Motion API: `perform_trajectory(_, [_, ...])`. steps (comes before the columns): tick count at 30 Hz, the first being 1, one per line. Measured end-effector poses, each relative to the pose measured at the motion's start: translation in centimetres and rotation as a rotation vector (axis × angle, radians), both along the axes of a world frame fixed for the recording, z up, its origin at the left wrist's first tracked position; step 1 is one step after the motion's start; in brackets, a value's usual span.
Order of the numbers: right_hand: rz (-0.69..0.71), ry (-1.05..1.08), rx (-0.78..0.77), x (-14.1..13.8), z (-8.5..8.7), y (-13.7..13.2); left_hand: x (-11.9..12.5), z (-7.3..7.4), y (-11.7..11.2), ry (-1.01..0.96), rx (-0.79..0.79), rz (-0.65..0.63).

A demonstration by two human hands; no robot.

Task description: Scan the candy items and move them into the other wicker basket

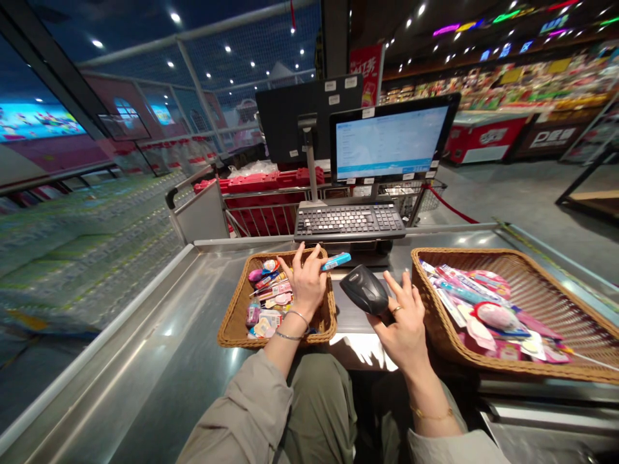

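Observation:
My left hand [308, 282] is over the left wicker basket [232, 308]. Between its thumb side and index finger is a slim blue packet [337, 261], pointing right, while the other fingers are spread. Small items in bright packaging [271, 293] lie in that basket below the hand. A black barcode scanner [365, 289] is in my right hand [403, 319], its head angled toward the blue packet and a short gap away from it. The scanner's handle is mostly hidden by the hand, and some fingers are extended.
A larger wicker basket [527, 258] on the right holds several packaged items [488, 309]. Ahead stand a keyboard [349, 219] and a lit monitor [391, 143] on the metal counter [193, 322]. A shopping cart [261, 209] with red goods is behind them.

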State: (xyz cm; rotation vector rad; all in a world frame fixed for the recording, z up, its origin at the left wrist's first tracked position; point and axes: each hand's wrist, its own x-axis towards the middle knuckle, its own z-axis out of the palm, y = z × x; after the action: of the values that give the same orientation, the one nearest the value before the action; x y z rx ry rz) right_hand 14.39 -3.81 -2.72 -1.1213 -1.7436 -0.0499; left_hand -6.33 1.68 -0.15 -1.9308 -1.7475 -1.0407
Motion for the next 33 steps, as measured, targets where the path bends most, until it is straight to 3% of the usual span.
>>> perform_trajectory(19, [-0.075,0.064,0.014,2.2,0.2,0.1,2.5,1.2,0.2,0.034,0.012,-0.063])
perform_trajectory(33, [-0.203,0.163,0.000,4.7,-0.1,0.2,6.2,1.4,1.6,0.051,0.141,-0.238])
